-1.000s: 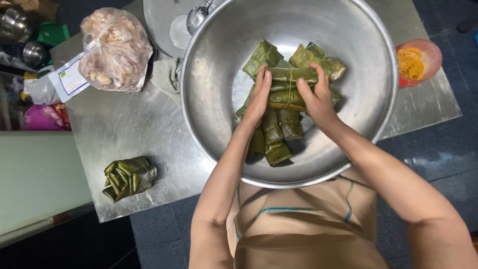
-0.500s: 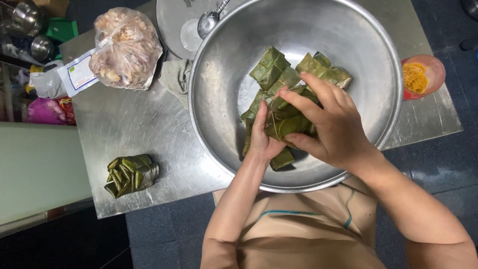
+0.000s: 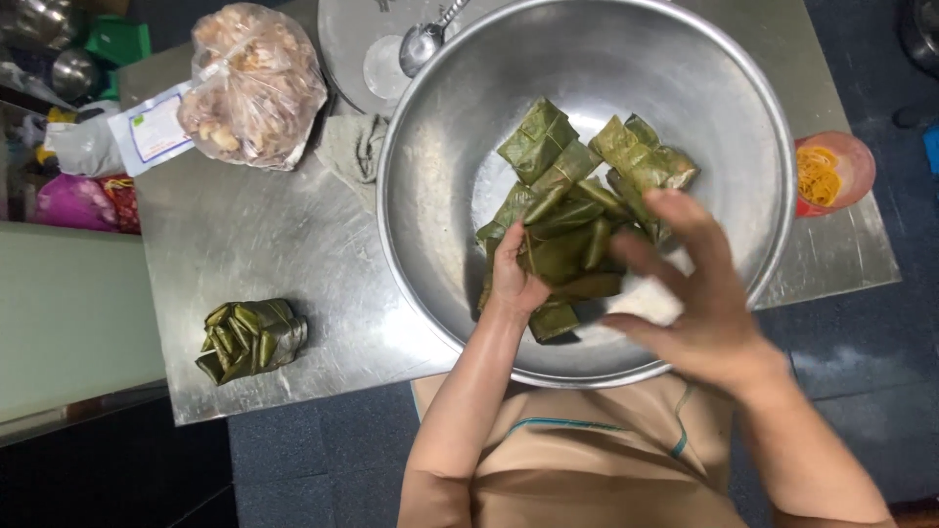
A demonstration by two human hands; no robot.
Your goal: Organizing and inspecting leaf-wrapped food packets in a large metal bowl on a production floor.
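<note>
— What do we see at the far left of the steel table?

— A small bundle of folded green leaves lies near the front edge, well apart from everything else. Behind it sits a clear bag of pale food, with a grey cloth just beside it and a round lid with a spoon behind that.

— And the middle?

— We find the big steel bowl holding a pile of leaf-wrapped parcels. Our left hand is inside the bowl, fingers curled against the near side of the pile and gripping a parcel there.

— The other hand?

— Our right hand hovers over the bowl's near right rim, fingers spread wide, holding nothing, a little blurred and clear of the parcels.

— Anything farther right?

— A small red bowl with yellow shreds in it stands just beside the big bowl.
</note>
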